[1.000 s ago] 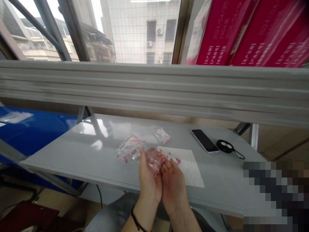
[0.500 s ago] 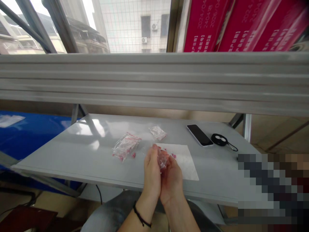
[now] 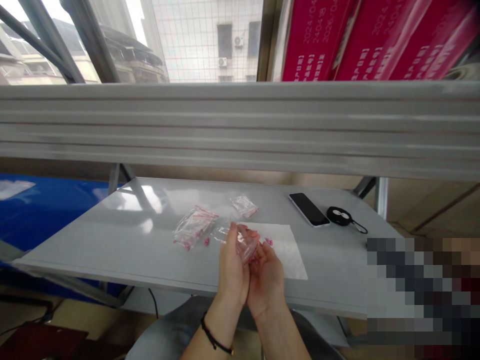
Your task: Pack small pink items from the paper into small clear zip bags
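Note:
A clear plastic bag [image 3: 245, 244] is held by my left hand [image 3: 232, 267], fingers closed round it and the thumb along its near side. Against it, my right hand [image 3: 268, 280] is cupped palm up with its fingers curled; small pink pieces [image 3: 253, 260] show at its inner edge, by the bag's red-edged end. What lies deeper between the palms is hidden. Beneath the hands is a white sheet of paper [image 3: 294, 257], with a few pink pieces [image 3: 269, 241] on it.
Left of the hands lie a larger clear bag [image 3: 195, 226] and a loose pink piece [image 3: 206, 241]. Behind them sits a smaller bag [image 3: 243, 205]. A phone [image 3: 308, 209] and a black round pouch [image 3: 339, 216] rest at the right. A grey shelf beam [image 3: 240, 130] crosses above the table.
The bag, bunched between both hands before, is now spread and tilted, its clear end reaching out left past my left hand. My right hand has opened slightly away from the left.

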A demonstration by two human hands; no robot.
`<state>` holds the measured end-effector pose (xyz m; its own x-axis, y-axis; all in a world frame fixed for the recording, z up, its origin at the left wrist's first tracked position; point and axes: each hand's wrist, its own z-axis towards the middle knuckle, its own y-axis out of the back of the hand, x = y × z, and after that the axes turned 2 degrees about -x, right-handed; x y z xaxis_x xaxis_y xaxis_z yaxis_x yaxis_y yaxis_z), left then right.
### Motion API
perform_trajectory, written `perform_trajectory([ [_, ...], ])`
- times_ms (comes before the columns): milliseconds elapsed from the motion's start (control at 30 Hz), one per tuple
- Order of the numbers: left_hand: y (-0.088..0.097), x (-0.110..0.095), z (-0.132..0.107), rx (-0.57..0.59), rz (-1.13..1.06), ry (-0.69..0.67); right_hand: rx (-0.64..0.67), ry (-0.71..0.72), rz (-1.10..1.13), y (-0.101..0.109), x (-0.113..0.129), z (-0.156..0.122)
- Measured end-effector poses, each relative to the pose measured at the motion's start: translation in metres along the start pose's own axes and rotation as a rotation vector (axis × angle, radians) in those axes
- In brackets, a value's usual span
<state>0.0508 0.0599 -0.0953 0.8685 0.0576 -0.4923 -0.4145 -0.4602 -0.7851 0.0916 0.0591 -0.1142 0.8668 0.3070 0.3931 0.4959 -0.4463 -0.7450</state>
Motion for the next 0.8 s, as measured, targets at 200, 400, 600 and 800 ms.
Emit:
perform_trajectory([
  [200, -0.005, -0.020, -0.011, 0.012, -0.115, -0.051, 0.027, 0.006, 0.099, -0.005, 0.021, -0.003],
  [400, -0.001, -0.043, -0.007, -0.088, -0.151, -0.170, -0.021, 0.177, 0.121, 0.001, 0.069, 0.010],
  [600, 0.016, -0.060, 0.012, -0.159, -0.207, -0.084, -0.052, 0.336, 0.067, 0.016, 0.098, 0.039],
  [800, 0.028, -0.049, 0.020, -0.121, -0.178, 0.092, -0.031, 0.458, -0.028, 0.013, 0.091, 0.056],
])
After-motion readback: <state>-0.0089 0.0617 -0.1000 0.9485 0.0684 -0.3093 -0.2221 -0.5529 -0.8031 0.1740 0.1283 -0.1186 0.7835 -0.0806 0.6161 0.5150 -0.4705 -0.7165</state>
